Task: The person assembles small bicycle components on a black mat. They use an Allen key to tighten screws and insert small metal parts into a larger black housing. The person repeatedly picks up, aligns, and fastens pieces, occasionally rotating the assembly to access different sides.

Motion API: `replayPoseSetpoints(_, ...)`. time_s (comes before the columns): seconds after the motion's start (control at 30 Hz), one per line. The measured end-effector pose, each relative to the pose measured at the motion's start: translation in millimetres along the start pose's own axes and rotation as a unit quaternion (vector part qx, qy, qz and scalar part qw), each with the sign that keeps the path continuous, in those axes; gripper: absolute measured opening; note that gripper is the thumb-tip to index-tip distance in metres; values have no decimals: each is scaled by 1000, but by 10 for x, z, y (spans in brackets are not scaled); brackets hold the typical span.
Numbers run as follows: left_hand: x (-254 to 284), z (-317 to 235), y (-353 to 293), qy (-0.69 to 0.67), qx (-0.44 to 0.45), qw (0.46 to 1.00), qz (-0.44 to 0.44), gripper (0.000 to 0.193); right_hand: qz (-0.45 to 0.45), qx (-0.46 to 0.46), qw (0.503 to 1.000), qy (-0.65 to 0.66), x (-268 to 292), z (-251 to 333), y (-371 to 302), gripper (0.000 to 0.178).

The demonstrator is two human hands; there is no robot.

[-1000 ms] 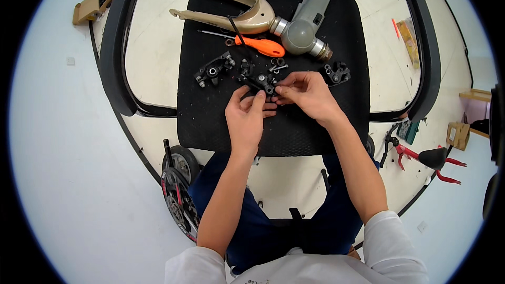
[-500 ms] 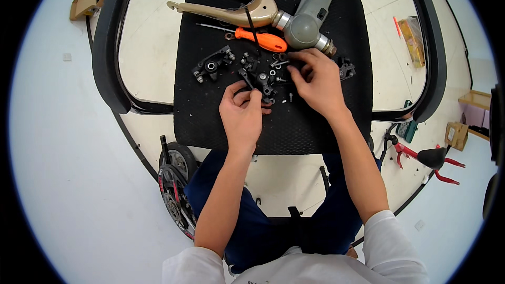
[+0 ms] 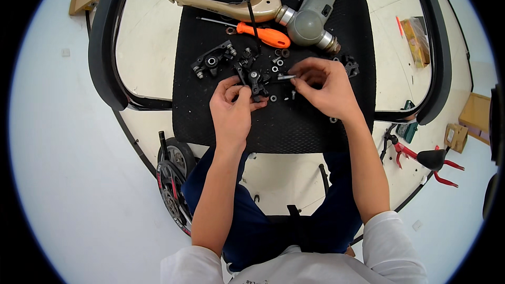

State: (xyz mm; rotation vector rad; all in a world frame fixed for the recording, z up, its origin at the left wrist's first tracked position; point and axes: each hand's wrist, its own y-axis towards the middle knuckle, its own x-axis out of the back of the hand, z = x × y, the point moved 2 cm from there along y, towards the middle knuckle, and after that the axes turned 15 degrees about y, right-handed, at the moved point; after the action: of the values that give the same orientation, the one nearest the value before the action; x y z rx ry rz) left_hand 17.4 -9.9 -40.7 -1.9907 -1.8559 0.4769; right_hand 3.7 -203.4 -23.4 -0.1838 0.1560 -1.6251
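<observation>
My left hand [image 3: 231, 108] pinches a black metal mechanism [image 3: 255, 77], which looks like a bicycle brake caliper, low over the black chair seat [image 3: 197, 118]. My right hand [image 3: 331, 89] holds a silver bolt [image 3: 285, 77] between thumb and fingers, its end pointing at the caliper's right side. Whether bolt and caliper touch I cannot tell. Beyond my hands lie several small washers [image 3: 280, 63], with a tiny screw [image 3: 293, 94] nearer to me. A similar black caliper [image 3: 211, 62] rests to the left, and another black part [image 3: 350, 67] is beyond my right hand.
An orange-handled screwdriver [image 3: 269, 37] lies across the back of the seat. Behind it is a beige fork [image 3: 265, 5] joined to a grey tube [image 3: 306, 27]. Black armrests [image 3: 102, 42] flank the seat. A wheeled frame [image 3: 176, 189] stands on the floor at left.
My right hand has come away from the washers, now with the bolt in its fingers. My left hand has shifted slightly left with the caliper. Some small parts lie differently.
</observation>
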Motion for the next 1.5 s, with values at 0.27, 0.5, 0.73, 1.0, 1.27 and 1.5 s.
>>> replayPoseSetpoints(0.27,19,16,4,10,1,1000,11,29,39,-22,999,4,-82,-85,-23,16)
replayPoseSetpoints(0.5,61,11,8,29,19,999,15,33,3,2,983,-182,2,81,-11,15)
replayPoseSetpoints(0.73,110,4,-1,54,11,998,24,34,2,53,984,-171,17,49,-28,12)
replayPoseSetpoints(1.0,201,21,-81,43,20,999,7,32,-60,98,989,-98,-69,-39,93,16)
replayPoseSetpoints(1.27,370,41,-158,35,22,999,-6,32,-55,158,970,-177,-230,-26,108,17)
replayPoseSetpoints(1.5,437,43,-159,39,25,999,-3,33,-75,157,972,-159,-235,-30,134,16)
